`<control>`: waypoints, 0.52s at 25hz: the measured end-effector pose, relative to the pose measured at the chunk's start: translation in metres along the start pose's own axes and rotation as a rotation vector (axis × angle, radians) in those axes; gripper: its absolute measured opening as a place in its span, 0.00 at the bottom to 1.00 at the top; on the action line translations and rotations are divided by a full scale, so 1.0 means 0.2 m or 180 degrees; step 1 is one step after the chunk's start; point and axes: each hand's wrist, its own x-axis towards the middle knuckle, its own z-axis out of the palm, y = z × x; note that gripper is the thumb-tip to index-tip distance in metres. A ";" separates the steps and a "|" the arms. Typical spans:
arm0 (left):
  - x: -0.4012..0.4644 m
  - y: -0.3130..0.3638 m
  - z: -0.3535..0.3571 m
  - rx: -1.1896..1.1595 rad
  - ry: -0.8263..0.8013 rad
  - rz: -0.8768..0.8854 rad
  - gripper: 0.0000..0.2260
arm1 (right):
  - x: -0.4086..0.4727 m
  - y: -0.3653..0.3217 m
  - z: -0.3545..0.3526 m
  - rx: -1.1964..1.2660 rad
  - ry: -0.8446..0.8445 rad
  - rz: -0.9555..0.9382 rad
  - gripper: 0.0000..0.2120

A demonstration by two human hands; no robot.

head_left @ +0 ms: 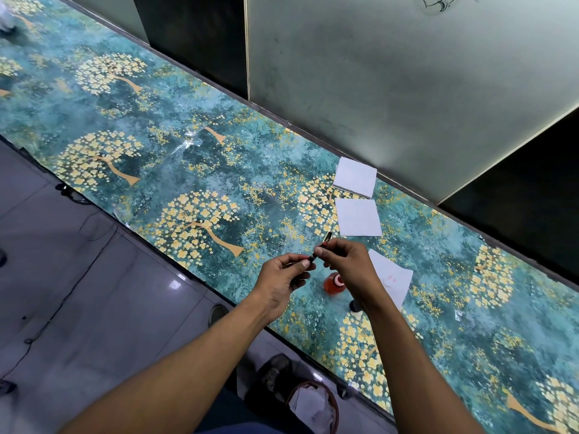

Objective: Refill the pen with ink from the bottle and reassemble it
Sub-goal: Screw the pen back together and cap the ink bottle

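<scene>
While both hands worked above the patterned table point(219, 170), we held the pen point(319, 250) in two parts over its near edge.
Our left hand point(282, 277) pinched the pen's lower part between thumb and curled fingers, and our right hand point(347, 264) pinched the upper part in its fingertips, the gold tip pointing up and away from us; the two parts met or nearly met between the thumbs, and we could not tell whether they were joined. We saw the ink bottle point(334, 283), with reddish liquid, standing on the table just below the right hand, beside a stained paper napkin point(394, 277). Two clean napkins point(357, 195) lay farther back, near the wall panel point(391, 73). A small dark cap point(355, 306) stood beside the right wrist.
</scene>
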 end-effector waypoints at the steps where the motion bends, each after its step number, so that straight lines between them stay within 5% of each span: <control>1: 0.00 0.00 0.00 -0.0007 -0.0011 -0.0008 0.05 | 0.00 0.00 0.01 -0.0030 0.0061 0.0009 0.08; 13: 0.01 0.00 0.01 -0.0141 0.0039 -0.0069 0.06 | 0.02 0.02 0.01 0.0227 0.0046 -0.0058 0.05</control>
